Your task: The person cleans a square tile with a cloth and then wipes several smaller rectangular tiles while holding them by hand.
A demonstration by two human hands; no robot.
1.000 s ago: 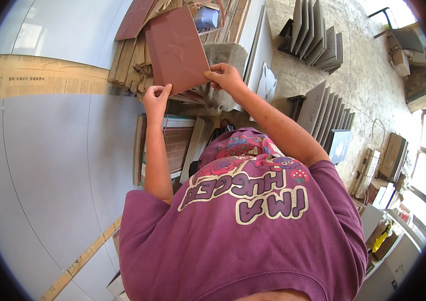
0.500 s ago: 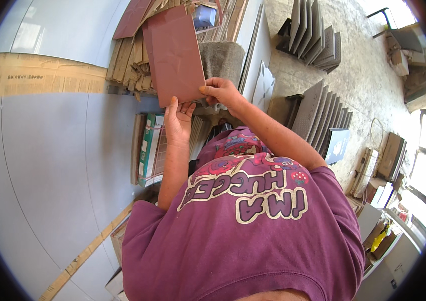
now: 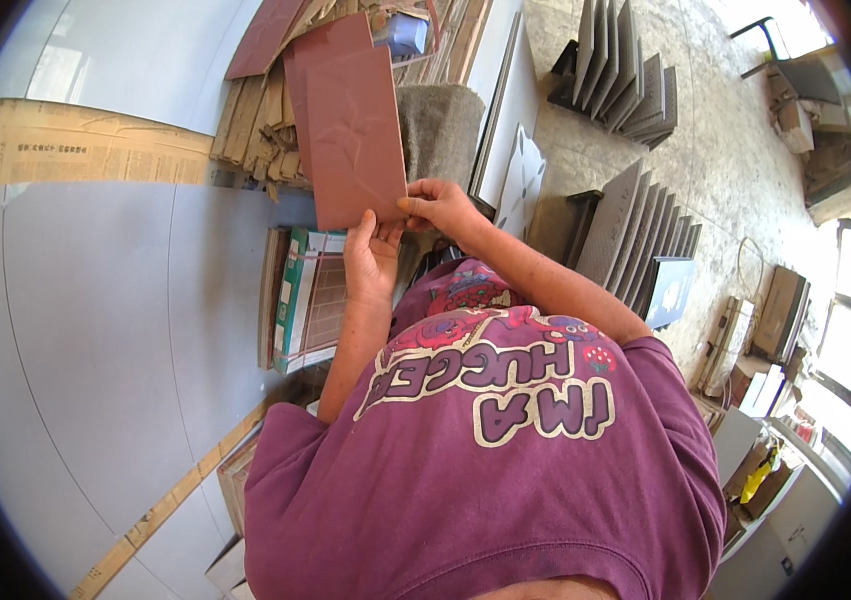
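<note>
left hand (image 3: 370,262): fingers pressed flat on the lower edge of a reddish-brown rectangular ceramic tile (image 3: 355,135), thumb up its face
right hand (image 3: 437,205): pinching the tile's lower right corner
tile: held upright off the stack, probably for inspection
behind: leaning brown tile stack (image 3: 265,100)
below: green-edged box (image 3: 297,300)

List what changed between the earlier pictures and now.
The left hand moved from the stack up to the reddish-brown tile and took its lower edge. Both hands lifted the tile clear. The right hand kept its hold; the tile stack stayed.
</note>
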